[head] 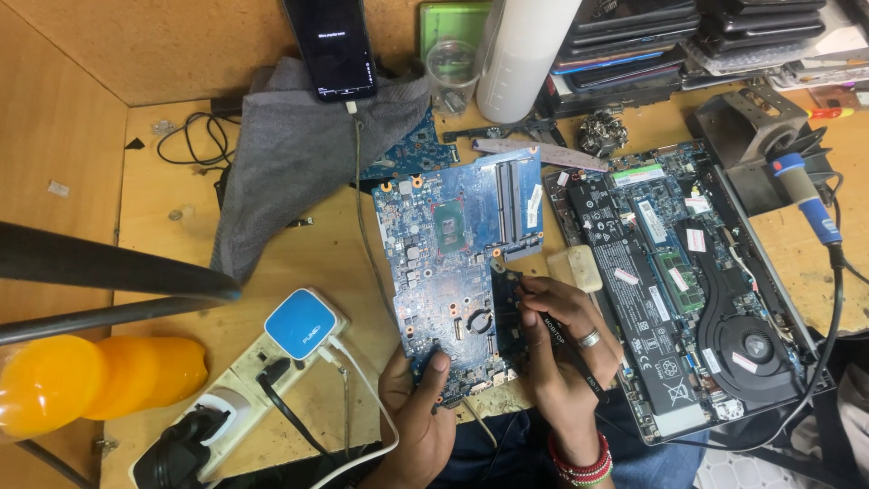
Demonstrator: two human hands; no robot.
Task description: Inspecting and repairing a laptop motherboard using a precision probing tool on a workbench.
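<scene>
Head view looks straight down on my work: a blue laptop motherboard (457,272) lies flat on the wooden counter (299,272), its near edge overhanging toward my lap, which I judge keeps that corner within easy reach. My left hand (418,412) pinches the board's lower edge, thumb pressed on top and fingers hidden under it, apparently to stop it sliding. My right hand (566,349), with a ring and red bracelets, is closed around a black tool (568,353) held like a pen, its tip meeting the board's right edge; whether it is tweezers or a probe I cannot tell. Just beside the board on the right sits the opened laptop chassis (697,290) with its fan and battery exposed, close enough for parts to pass between them. A soldering iron (810,204) rests in its stand at far right, and a power strip (262,371) with a blue charger lies at left.
</scene>
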